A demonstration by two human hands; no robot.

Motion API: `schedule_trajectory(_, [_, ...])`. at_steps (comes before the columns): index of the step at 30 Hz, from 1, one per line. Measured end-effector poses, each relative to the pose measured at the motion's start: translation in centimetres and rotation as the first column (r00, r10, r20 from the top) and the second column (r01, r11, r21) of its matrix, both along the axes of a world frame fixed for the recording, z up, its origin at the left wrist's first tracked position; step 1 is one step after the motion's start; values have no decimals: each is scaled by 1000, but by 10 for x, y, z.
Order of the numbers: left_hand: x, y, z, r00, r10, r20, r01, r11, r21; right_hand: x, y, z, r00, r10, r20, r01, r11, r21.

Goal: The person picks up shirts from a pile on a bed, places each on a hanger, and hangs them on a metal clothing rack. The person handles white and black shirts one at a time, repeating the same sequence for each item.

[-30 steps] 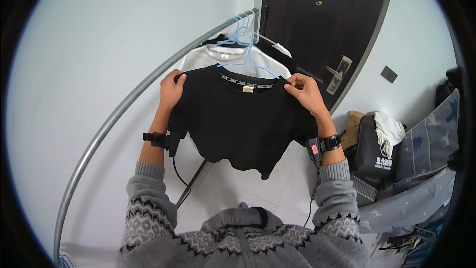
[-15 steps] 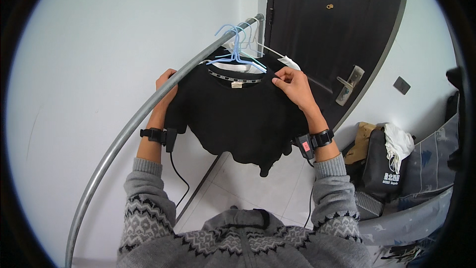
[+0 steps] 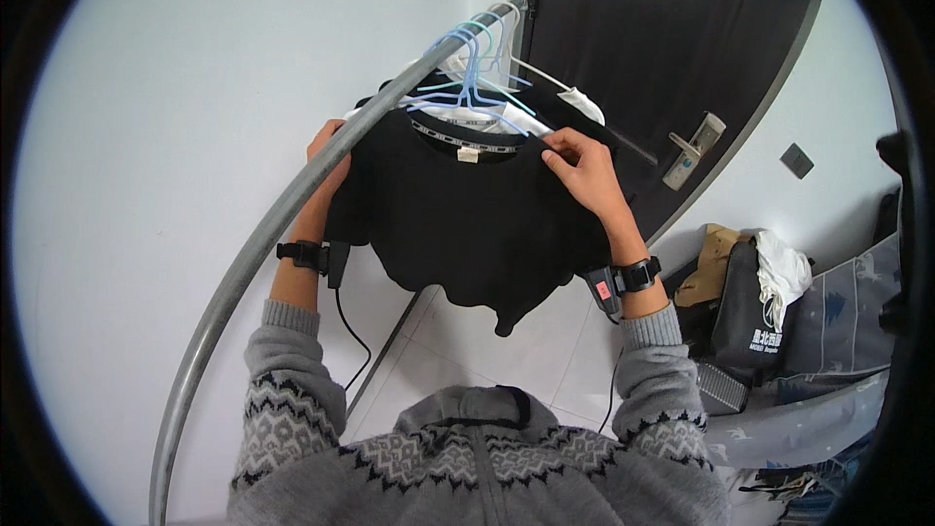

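A black shirt (image 3: pixel 467 224) with a patterned neckband hangs from a blue hanger (image 3: pixel 466 95) on the metal rail. At its left shoulder is my left hand (image 3: pixel 331 151), partly behind the rail (image 3: pixel 282 206); its fingertips are hidden, though it appears closed on the cloth. My right hand (image 3: pixel 581 164) pinches the right shoulder between thumb and fingers. The shirt's front faces me, its hem hanging loose and uneven. Behind it are other garments on several hangers, among them a white hanger (image 3: pixel 538 68).
Past the rail stands a dark door (image 3: pixel 623 49) with a metal handle (image 3: pixel 693 151). To the right lie a black bag (image 3: pixel 748 317), a white cloth bag (image 3: pixel 782 278) and grey patterned fabric (image 3: pixel 847 317). A white wall (image 3: pixel 195 117) runs along the left.
The hangers and rail sit slightly higher in view, and more white cloth shows behind the collar. Both hands stay at the shirt's shoulders.
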State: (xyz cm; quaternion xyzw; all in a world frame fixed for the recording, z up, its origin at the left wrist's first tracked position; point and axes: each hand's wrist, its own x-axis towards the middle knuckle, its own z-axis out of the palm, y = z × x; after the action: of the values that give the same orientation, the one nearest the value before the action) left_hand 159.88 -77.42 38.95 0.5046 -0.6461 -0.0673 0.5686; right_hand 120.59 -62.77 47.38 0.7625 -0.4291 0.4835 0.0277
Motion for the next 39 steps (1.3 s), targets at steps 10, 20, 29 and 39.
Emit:
schedule_trajectory(10, [22, 17, -41, 971, 220, 98, -217, 975, -43, 13, 30, -13, 994, -3, 110, 32, 964, -263])
schedule_trajectory(20, [30, 55, -120, 983, 186, 6, -185, 983, -13, 7, 12, -78, 973, 117, 201, -105, 992, -70])
schedule_trajectory(29, [3, 156, -208, 939, 287, -189, -269, 956, 115, 20, -8, -144, 908, 157, 389, -242, 953, 180])
schedule_trajectory(39, [14, 379, -269, 688, 465, -558, -336, 885, 323, 126, 47, -201, 803, 411, 431, -570, 741, 354])
